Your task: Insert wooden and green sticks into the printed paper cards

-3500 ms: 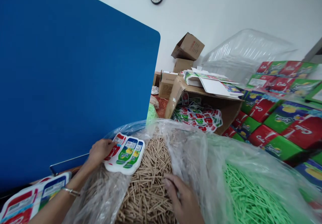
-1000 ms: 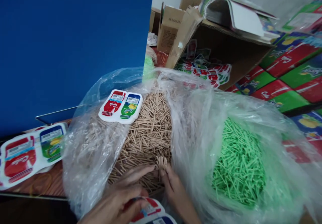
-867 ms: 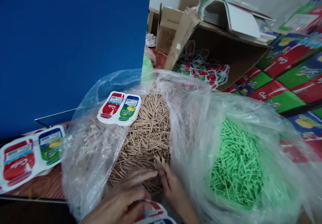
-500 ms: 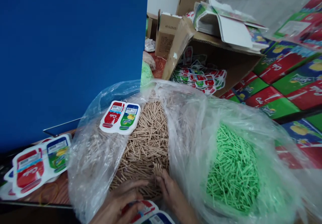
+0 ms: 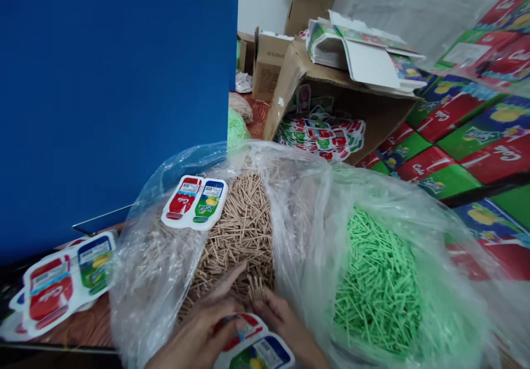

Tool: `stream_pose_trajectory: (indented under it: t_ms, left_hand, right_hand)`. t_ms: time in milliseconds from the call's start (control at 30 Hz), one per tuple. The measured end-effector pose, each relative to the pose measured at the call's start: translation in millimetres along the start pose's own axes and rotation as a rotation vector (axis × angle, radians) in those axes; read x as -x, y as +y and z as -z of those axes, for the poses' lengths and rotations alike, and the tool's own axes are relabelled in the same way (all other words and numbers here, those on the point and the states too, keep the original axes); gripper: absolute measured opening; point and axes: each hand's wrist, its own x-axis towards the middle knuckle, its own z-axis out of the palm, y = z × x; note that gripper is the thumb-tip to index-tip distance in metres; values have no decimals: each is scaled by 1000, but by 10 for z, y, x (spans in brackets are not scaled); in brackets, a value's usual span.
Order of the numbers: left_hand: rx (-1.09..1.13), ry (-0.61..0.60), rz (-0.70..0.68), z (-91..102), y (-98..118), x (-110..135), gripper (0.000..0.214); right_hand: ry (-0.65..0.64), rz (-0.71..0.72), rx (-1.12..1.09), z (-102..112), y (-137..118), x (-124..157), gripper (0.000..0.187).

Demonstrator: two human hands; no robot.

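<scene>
My left hand (image 5: 201, 325) grips a double Cola and Sprite package (image 5: 265, 349) at its Cola half, thumb across the front, fingers reaching toward the sticks. Between the fingertips of my right hand (image 5: 287, 325) is a small bunch of short brown sticks (image 5: 256, 290), just above the package's top edge. Both hands are over the near side of a clear plastic bag (image 5: 141, 280) full of loose brown sticks (image 5: 242, 231). Another double package (image 5: 194, 202) lies on top of that bag, behind my hands.
To the right stands a plastic bag of green sticks (image 5: 376, 280). Several double packages (image 5: 68, 280) lie at the left, below a blue panel (image 5: 111, 82). Behind, a tilted carton (image 5: 285, 90) holds many packages, beside stacked printed boxes (image 5: 451, 170).
The package in my left hand has come up further into view. My right hand has drawn the bunch of sticks slightly nearer to it. The view has shifted a little.
</scene>
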Motion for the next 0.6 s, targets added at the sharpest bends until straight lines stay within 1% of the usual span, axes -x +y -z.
stream_pose_trajectory:
  t_ms: [33,100,167,233,300,333,367,433,467,500,533,600]
  left_hand:
    - [13,-32,-13,-8,15,-32,23]
    - [29,-101,-48,-45,25,-87,22]
    - [0,-130,-75,-97,8,-128,24]
    - [-62,-123,-98,-131,-29,-158,27]
    - [-99,-124,-125,-118,-75,-173,32]
    - [-95,-107,-134,-92,-99,-171,32]
    - [-72,-63,-126,-57,-123,-160,31]
    - [16,96,-60,14,-172,-110,24]
    - [85,187,4,38,-195,-71,22]
    - [167,265,99,45,-216,-26,21]
    - [258,317,214,33,-234,20,22]
    - [461,378,435,-48,-255,98,27]
  right_hand:
    - [-25,-4,-15,-6,-41,12,41]
    - [-36,-12,-42,-29,-99,28,36]
    - [-43,-8,-91,-73,-115,27,33]
    - [-56,-2,-145,-133,-89,7,32]
    - [-58,-8,-184,-188,-36,-24,36]
    - [-34,-3,-187,-203,-9,-41,38]
    - [6,8,-177,-207,13,-56,39]
    - [134,52,-119,-173,32,-75,40]
    - [197,84,-80,-140,26,-75,41]
    - [242,115,-46,-99,13,-69,42]
    - [268,139,-23,-56,-6,-57,42]
    - [278,179,19,19,-38,-22,42]
